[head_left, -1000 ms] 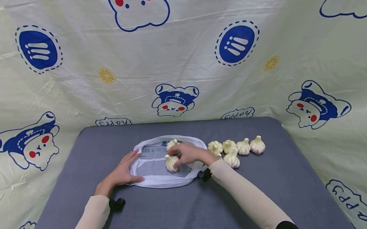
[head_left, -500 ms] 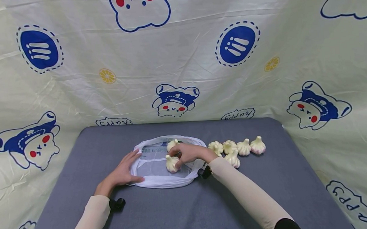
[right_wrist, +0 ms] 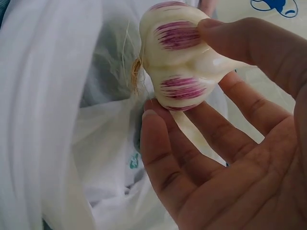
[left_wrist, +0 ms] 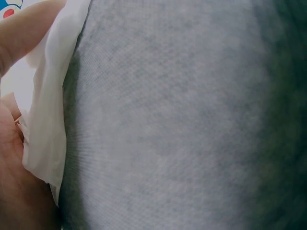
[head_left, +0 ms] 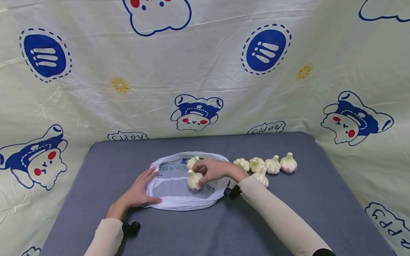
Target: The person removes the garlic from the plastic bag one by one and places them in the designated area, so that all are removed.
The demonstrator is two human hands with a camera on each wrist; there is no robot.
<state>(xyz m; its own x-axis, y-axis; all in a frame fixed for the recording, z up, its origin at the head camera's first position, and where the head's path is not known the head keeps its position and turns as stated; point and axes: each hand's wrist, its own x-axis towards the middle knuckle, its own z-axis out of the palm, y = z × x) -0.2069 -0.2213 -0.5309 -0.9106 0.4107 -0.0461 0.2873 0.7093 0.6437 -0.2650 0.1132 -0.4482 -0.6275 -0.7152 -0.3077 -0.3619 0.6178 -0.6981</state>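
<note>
A white plastic bag (head_left: 181, 205) lies with its mouth spread wide in the middle of the table. My left hand (head_left: 138, 190) rests on its left rim, thumb and fingers spread apart; in the left wrist view white plastic (left_wrist: 50, 96) covers part of the thumb and fingers. Over the bag's mouth, my right hand (head_left: 214, 171) pinches a garlic bulb (head_left: 194, 179) between thumb and fingertips. Purple streaks and dry roots show on that bulb (right_wrist: 177, 57) in the right wrist view. Just behind it, another garlic bulb (head_left: 193, 162) sits within the bag's outline.
Several garlic bulbs (head_left: 272, 164) stand right of the bag, one partly hidden by the right forearm. A grey cloth covers the table (head_left: 183, 241). Behind it hangs a printed pale curtain (head_left: 208, 54).
My right hand has shifted slightly right and up with the garlic bulb in its fingers. The left hand and the bag have stayed in place.
</note>
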